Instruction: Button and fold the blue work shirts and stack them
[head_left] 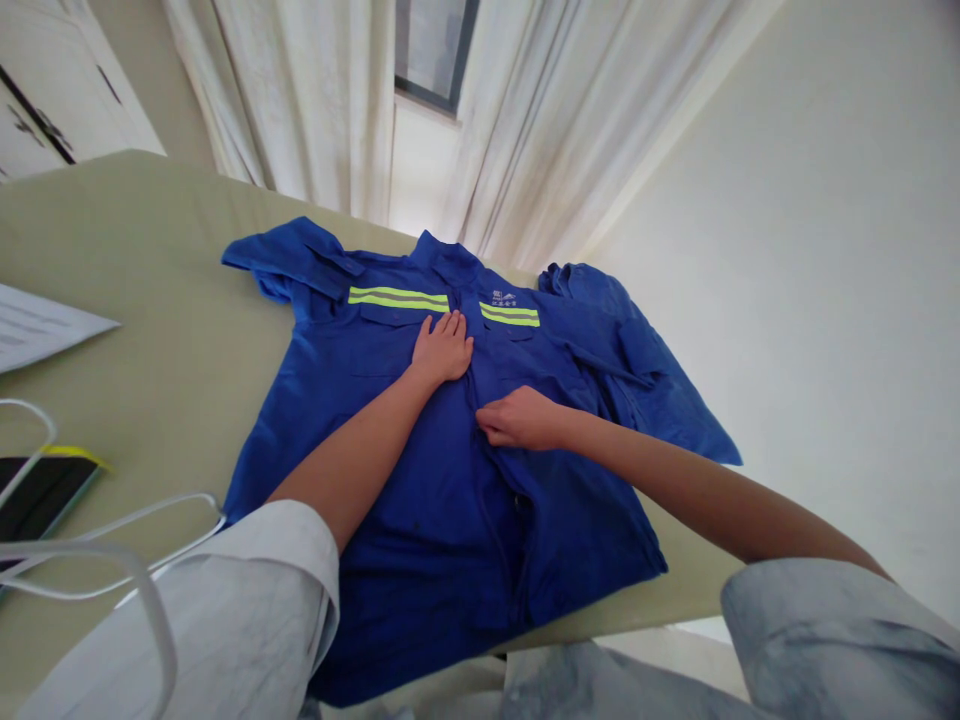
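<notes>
A blue work shirt point(420, 470) with two yellow-green reflective stripes lies front side up on a pale green table point(172, 330), collar away from me. My left hand point(442, 348) lies flat on the chest of the shirt, fingers stretched out, just left of the front placket. My right hand point(517, 418) is closed in a pinch on the shirt's front placket near its middle. The right sleeve of the shirt hangs over the table's far right edge.
A white sheet of paper point(37, 325) lies at the left edge of the table. White wire hangers point(112, 550) and a dark flat object with a yellow tag point(45, 490) sit at the near left. White curtains point(315, 100) hang behind the table.
</notes>
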